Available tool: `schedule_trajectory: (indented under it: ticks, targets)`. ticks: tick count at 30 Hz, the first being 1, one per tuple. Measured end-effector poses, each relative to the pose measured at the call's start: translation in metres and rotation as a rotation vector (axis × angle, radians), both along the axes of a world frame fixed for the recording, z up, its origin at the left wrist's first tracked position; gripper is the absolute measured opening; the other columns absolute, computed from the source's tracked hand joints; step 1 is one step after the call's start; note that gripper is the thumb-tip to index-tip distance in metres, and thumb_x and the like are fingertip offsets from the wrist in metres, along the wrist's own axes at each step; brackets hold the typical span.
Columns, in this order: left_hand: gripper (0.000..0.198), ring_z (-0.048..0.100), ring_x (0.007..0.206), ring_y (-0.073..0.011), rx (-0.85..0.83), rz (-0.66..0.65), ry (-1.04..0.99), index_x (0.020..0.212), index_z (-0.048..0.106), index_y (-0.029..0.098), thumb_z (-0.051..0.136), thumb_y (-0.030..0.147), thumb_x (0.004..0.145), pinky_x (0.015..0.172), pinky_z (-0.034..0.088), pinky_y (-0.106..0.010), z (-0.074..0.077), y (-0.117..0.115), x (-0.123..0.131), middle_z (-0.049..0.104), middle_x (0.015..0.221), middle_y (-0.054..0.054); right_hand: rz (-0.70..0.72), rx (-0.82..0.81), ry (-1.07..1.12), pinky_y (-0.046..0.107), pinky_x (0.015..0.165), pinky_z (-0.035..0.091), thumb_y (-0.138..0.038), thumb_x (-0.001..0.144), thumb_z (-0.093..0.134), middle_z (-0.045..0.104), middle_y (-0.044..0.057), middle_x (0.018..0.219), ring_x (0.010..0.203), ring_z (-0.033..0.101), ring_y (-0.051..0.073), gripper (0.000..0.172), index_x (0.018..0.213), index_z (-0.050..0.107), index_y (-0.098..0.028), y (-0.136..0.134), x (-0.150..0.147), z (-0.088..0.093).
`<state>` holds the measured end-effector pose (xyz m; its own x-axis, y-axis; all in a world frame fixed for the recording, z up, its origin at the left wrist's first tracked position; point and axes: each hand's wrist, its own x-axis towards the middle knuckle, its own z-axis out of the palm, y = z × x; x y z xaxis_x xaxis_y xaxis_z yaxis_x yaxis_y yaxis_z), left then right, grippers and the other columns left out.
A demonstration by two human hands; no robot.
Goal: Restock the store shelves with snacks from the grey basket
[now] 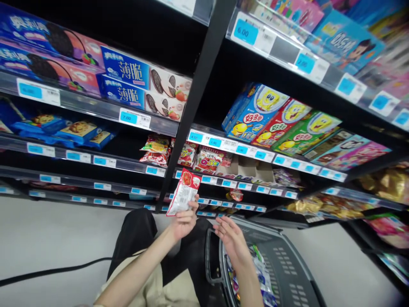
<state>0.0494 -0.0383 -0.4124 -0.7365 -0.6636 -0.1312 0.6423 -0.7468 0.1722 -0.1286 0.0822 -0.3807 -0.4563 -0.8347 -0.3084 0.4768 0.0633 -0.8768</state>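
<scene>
My left hand (185, 221) grips a small red and white candy bag (183, 194), its printed back turned up toward me. The bag is held in front of the lower shelf, near the dark upright post. My right hand (229, 232) holds nothing, its fingers stretched out and a little apart, above the near side of a grey shopping basket (287, 260). Inside the basket lie several shiny packets (263, 273), partly hidden by my right forearm. Similar red and white candy bags (209, 160) sit on the shelf just beyond my left hand.
Cookie boxes (124, 72) and blue cookie packs (76, 130) fill shelves on the left. Colourful cartoon boxes (281, 119) stand at the right. The dark post (194, 98) divides the shelves. A black cable (57, 269) runs across at the lower left. Gold packets (332, 204) lie farther right.
</scene>
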Motion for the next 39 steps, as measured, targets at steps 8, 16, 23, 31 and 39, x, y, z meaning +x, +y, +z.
schedule_trajectory:
  ticks: [8, 16, 23, 31, 39]
  targets:
    - [0.036, 0.066, 0.071, -0.0142, -0.563, 0.243, -0.573, 0.107, 0.068, 0.019, 0.07, 0.051, 0.09, 0.06, 0.054, -0.022, 0.013, -0.014, -0.011, 0.073, 0.094, -0.005, -0.074, -0.079, 0.286, 0.036, 0.074, 0.061, -0.043, 0.073, 0.091, 0.078, 0.015, 0.116, 0.091, 0.076, 0.027, 0.046, 0.109, 0.073, -0.02, -0.001, 0.012, 0.01]
    - [0.027, 0.072, 0.104, -0.0238, -1.279, 0.431, -1.007, 0.117, 0.071, 0.023, 0.059, 0.039, 0.099, 0.096, 0.055, -0.035, 0.028, 0.01, -0.021, 0.077, 0.116, -0.007, -0.047, -0.103, 0.639, 0.04, 0.099, 0.06, -0.028, 0.071, 0.091, 0.062, 0.012, 0.144, 0.12, 0.067, 0.026, 0.096, 0.154, 0.043, -0.031, -0.014, 0.039, 0.009]
    - [0.044, 0.069, 0.118, -0.0238, -1.628, 0.112, -0.726, 0.128, 0.072, 0.022, 0.037, 0.04, 0.109, 0.106, 0.052, -0.037, 0.062, -0.018, -0.017, 0.076, 0.125, -0.008, -0.236, -0.249, 0.327, 0.044, 0.101, 0.058, -0.025, 0.061, 0.096, 0.073, 0.009, 0.125, 0.109, 0.073, 0.026, 0.094, 0.143, 0.052, -0.027, -0.027, 0.021, 0.004]
    - [0.042, 0.053, 0.131, -0.0333, -2.121, 0.562, -1.528, 0.14, 0.06, 0.011, 0.043, 0.015, 0.102, 0.11, 0.044, -0.049, 0.085, -0.082, -0.061, 0.061, 0.14, -0.02, -0.172, -0.257, 0.084, 0.056, 0.115, 0.048, -0.03, 0.066, 0.096, 0.079, 0.006, 0.113, 0.11, 0.074, 0.027, 0.058, 0.117, 0.067, -0.024, -0.018, 0.021, -0.005]
    - [0.036, 0.055, 0.13, -0.0322, -2.235, 0.577, -1.792, 0.128, 0.062, 0.011, 0.043, 0.008, 0.098, 0.106, 0.043, -0.044, 0.075, -0.104, -0.082, 0.063, 0.136, -0.019, -0.188, -0.245, 0.075, 0.057, 0.116, 0.048, -0.028, 0.066, 0.096, 0.079, 0.008, 0.116, 0.112, 0.074, 0.029, 0.059, 0.118, 0.069, -0.022, -0.015, 0.013, -0.016]
